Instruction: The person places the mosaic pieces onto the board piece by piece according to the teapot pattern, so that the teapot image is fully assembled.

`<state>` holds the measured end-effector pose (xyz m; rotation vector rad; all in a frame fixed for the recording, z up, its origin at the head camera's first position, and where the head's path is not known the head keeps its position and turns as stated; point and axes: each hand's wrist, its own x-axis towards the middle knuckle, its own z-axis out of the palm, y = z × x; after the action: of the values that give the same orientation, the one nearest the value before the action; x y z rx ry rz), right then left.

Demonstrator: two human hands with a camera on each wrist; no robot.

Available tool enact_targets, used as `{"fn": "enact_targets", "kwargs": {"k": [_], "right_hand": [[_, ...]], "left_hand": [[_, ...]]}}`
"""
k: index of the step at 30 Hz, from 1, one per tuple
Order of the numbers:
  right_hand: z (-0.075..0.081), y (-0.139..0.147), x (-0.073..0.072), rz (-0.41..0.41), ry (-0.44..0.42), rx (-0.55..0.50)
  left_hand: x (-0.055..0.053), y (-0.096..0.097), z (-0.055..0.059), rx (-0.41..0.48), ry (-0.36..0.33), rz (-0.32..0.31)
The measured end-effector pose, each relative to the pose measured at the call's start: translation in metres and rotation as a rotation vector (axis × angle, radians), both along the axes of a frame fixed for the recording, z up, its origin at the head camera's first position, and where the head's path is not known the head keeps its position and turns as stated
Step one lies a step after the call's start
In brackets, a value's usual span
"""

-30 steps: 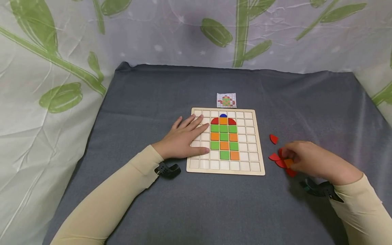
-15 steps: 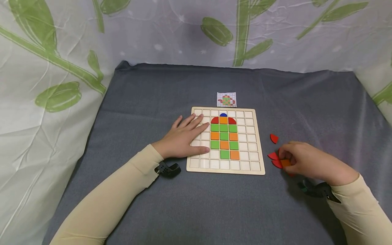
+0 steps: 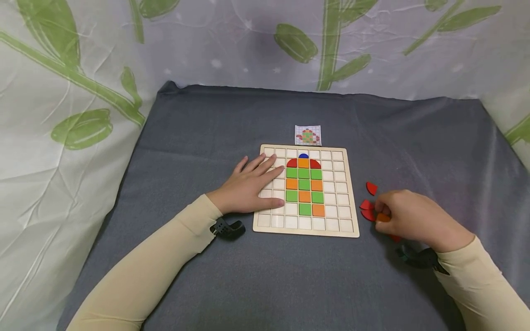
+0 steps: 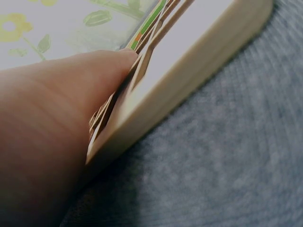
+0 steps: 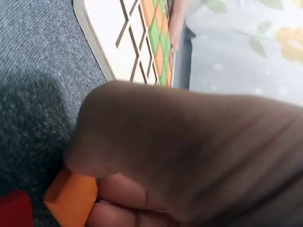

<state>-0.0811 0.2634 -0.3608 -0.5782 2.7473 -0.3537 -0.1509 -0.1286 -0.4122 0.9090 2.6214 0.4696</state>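
On gray cloth (image 3: 290, 280), the right hand (image 3: 407, 216) pinches an orange tile (image 3: 383, 218) near red pieces (image 3: 367, 215). Left of this grip, the spread left hand (image 3: 248, 186) rests on a gridded board (image 3: 344, 212); beyond hangs leaf-print fabric (image 3: 232, 50).

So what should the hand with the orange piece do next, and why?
I'd probably carry the orange piece to the empty cell just left of the lowest green square. The right hand has it pinched, and an orange square sits on that green one's other side, so it would likely match.
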Motion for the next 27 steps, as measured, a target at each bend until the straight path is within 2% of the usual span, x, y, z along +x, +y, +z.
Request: {"fn": "enact_targets", "kwargs": {"k": [6,9,16,27], "right_hand": [[0.009,-0.005,0.002,-0.019,0.010,0.037],[0.015,-0.014,0.000,0.001,0.042,0.046],[0.022,-0.058,-0.014,0.164,0.160,0.049],[0.020,-0.134,-0.032,0.361,0.191,0.012]], "left_hand": [[0.000,0.000,0.000,0.013,0.003,-0.013],[0.000,-0.001,-0.001,0.007,0.009,-0.013],[0.001,-0.002,0.000,0.008,0.006,-0.006],[0.002,-0.002,-0.001,0.008,0.017,0.000]]}}
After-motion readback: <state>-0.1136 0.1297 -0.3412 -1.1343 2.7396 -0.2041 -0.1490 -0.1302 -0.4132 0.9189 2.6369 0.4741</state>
